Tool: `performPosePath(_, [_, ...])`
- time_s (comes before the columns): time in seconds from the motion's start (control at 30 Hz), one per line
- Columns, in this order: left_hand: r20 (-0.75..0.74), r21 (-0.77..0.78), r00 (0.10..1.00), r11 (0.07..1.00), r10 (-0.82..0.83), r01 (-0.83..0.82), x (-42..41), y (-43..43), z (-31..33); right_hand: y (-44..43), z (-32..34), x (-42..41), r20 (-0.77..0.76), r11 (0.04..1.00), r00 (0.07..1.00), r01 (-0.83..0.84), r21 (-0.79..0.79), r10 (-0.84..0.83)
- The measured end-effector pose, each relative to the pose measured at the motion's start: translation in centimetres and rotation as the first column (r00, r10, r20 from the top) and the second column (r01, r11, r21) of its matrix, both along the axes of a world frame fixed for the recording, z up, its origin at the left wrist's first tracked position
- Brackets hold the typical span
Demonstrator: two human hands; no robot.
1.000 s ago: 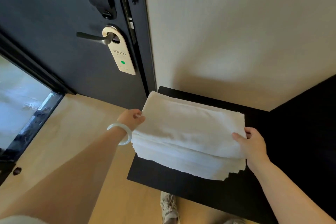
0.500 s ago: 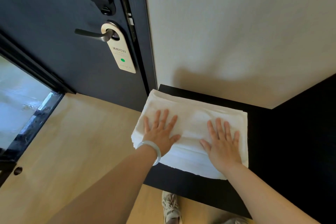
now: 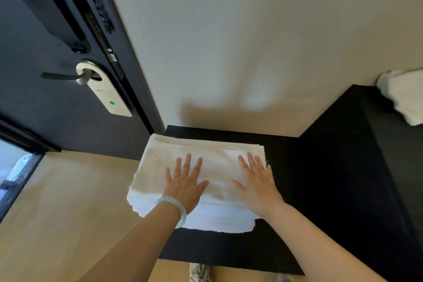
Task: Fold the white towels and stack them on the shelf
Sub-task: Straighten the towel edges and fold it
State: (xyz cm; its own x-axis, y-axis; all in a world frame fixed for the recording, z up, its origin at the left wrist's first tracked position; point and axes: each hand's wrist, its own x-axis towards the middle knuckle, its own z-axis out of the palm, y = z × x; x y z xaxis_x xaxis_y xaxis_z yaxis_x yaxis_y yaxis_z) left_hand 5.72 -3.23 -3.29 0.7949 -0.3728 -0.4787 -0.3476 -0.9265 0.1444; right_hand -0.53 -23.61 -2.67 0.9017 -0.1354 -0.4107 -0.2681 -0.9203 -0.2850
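The left hand and right hand lie flat, fingers spread, grasping nothing, atop the folded white towels on the black shelf. The stack's long axis runs side to side, directly ahead, with one palm on each half.

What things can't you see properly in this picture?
Head view:
- Towel stack: its middle is covered by the left hand and right hand; layer count unclear.
- White cloth: blurred, cut off by the right edge.
- Door hanger: writing too small to read.
- Shoe: mostly hidden behind the shelf and cut by the bottom edge.
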Motion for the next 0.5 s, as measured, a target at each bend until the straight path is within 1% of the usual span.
performPosePath(0.13, [-0.019, -0.106, 0.997, 0.992, -0.070, 0.068, -0.8, -7.5, 3.5, -7.5, 6.6, -0.8, 0.084, 0.991, 0.988, 0.122, 0.053, -0.126])
performPosePath(0.2, [-0.001, -0.186, 0.995, 0.978, -0.098, 0.096, -1.3, -12.0, 5.4, -13.0, 10.0, -2.2, 0.153, 0.974, 0.964, 0.208, 0.086, -0.220])
performPosePath(0.27, [0.041, -0.281, 0.992, 0.952, -0.117, 0.124, -1.9, -17.1, 7.7, -19.4, 12.9, -4.4, 0.255, 0.955, 0.920, 0.286, 0.082, -0.297])
performPosePath(0.33, [0.111, -0.377, 0.987, 0.913, -0.120, 0.154, -2.9, -22.9, 9.7, -26.3, 14.8, -6.7, 0.353, 0.933, 0.871, 0.358, 0.026, -0.343])
performPosePath(0.4, [0.195, -0.473, 0.973, 0.858, -0.120, 0.201, -4.5, -29.5, 11.5, -33.4, 15.7, -8.8, 0.404, 0.901, 0.837, 0.428, -0.063, -0.370])
performPosePath(0.47, [0.213, -0.561, 0.973, 0.804, -0.093, 0.200, -6.8, -36.2, 13.3, -40.3, 15.5, -10.2, 0.390, 0.873, 0.839, 0.464, -0.148, -0.380])
performPosePath(0.5, [0.208, -0.589, 0.975, 0.786, -0.079, 0.189, -7.9, -39.4, 13.9, -43.5, 15.2, -10.5, 0.359, 0.878, 0.855, 0.452, -0.159, -0.375])
